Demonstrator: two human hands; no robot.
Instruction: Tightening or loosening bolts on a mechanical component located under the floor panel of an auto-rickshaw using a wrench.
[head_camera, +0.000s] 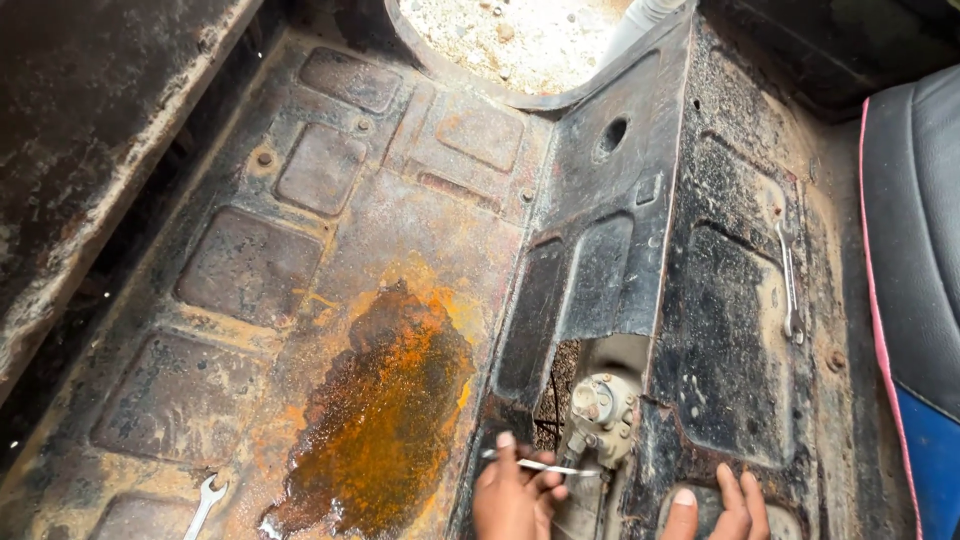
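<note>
Left hand (515, 495) grip clamped on thin metal rod (540, 466), long axis level, tip pointing right at grey fitting (603, 408) just beyond, by floor pan (380, 230) near edge; right hand (722, 510) open, flat, farther off.

I see a rusted floor pan (330, 230) with pressed square panels and 1 wet orange rust patch (385, 400) near its middle. 1 open-ended spanner (205, 503) lies at the bottom left, well apart from a second spanner (790, 280) resting on the black panel to the right. A dark seat (915, 240) with pink edging fills the right edge. Gravel (510, 35) shows through a round opening at the top.
</note>
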